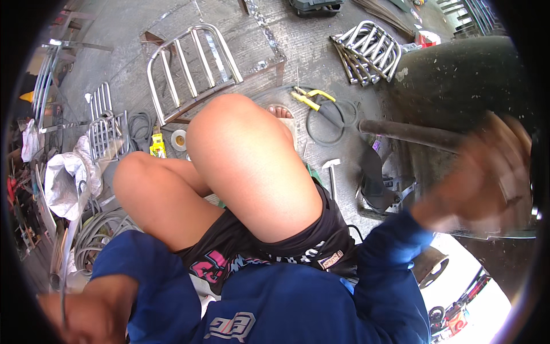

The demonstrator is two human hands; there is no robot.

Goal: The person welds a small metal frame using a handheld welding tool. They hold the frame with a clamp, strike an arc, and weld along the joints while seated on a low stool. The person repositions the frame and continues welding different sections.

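Observation:
My left hand [86, 312] is at the lower left, smeared by motion, its fingers unclear. A thin grey line, perhaps a wire or rod [64, 275], runs up across it; I cannot tell whether the hand holds it. My right hand [487, 172] is raised at the right, also blurred, in front of a big dark drum-like body [458, 74]. What it holds, if anything, does not show. A brown metal pipe [409, 135] reaches toward it from the left. Beyond my knees, a curved shiny tube frame with bars [195, 66] leans on a metal-edged stand.
A yellow-jawed electrode holder [309, 100] with coiled cable lies beyond my foot. A hammer [332, 175] and a dark welding mask [378, 178] lie right of my leg. Stacked tube frames [369, 51] stand far right. At left are a white sack [66, 183] and coiled hose [103, 235].

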